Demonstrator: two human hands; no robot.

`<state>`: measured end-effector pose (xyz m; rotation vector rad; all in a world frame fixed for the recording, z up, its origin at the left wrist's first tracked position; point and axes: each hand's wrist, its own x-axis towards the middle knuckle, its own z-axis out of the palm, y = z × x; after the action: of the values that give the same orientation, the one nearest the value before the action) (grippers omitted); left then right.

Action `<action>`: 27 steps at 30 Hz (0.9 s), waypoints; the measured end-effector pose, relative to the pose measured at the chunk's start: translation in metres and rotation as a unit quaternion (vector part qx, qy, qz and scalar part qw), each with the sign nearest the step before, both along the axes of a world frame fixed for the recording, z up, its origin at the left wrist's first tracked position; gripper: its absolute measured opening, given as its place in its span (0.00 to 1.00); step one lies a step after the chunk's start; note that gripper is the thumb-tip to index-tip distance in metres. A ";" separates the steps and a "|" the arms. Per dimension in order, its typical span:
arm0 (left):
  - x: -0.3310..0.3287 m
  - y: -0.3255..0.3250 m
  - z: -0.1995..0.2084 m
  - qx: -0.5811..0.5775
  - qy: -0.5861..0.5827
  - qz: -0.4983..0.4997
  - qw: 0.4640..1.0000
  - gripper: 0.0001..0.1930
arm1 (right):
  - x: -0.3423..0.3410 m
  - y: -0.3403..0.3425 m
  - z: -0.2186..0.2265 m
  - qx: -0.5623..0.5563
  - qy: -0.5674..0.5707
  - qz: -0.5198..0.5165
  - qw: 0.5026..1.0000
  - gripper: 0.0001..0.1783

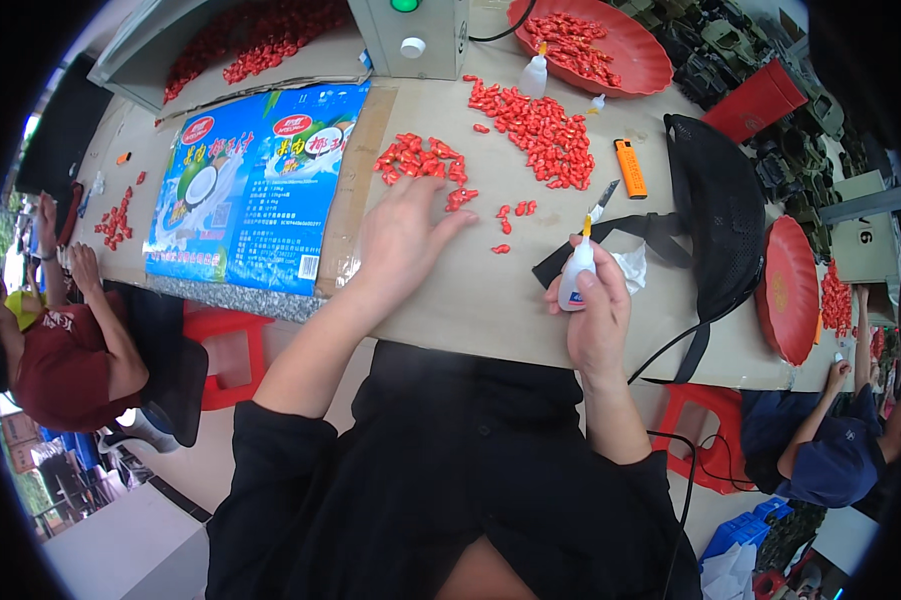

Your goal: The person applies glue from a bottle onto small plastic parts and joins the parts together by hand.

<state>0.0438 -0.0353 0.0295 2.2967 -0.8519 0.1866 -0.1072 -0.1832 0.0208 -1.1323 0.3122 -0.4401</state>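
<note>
My left hand [407, 232] lies palm down at the near edge of a small pile of red pieces [417, 158]. Its thumb is spread away from the fingers, and the fingertips touch the pile. A white squeeze bottle [576, 272] with a yellow nozzle stands upright in my right hand [600, 310], gripped between thumb and fingers above the table's near edge. Between the hands lie several loose red pieces [516, 210]. A larger heap of the same pieces [545, 135] spreads farther back. The exact shape of the pieces is too small to tell.
A blue printed cardboard sheet [245, 190] lies at left. Behind stand a second white bottle [533, 77] and a red scalloped tray [645, 60]. To the right are an orange lighter [630, 168], a knife blade [606, 195] and a black mesh bag [715, 220]. People sit on both sides.
</note>
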 end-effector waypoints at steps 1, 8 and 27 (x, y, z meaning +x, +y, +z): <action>0.001 -0.004 0.000 0.041 -0.007 -0.009 0.999 0.15 | 0.001 0.000 0.000 -0.005 0.001 0.003 1.000 0.19; -0.001 0.010 0.009 -0.119 0.424 -0.090 0.893 0.15 | 0.001 0.004 0.005 0.003 -0.023 -0.050 0.998 0.20; -0.043 0.019 -0.004 -0.464 0.643 -0.166 0.587 0.19 | 0.003 -0.007 0.006 0.346 -0.124 0.033 0.929 0.13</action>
<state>0.0008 -0.0161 0.0254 0.7496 -0.1889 -0.9094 -0.1043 -0.1902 0.0268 -0.3880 0.1797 -0.3639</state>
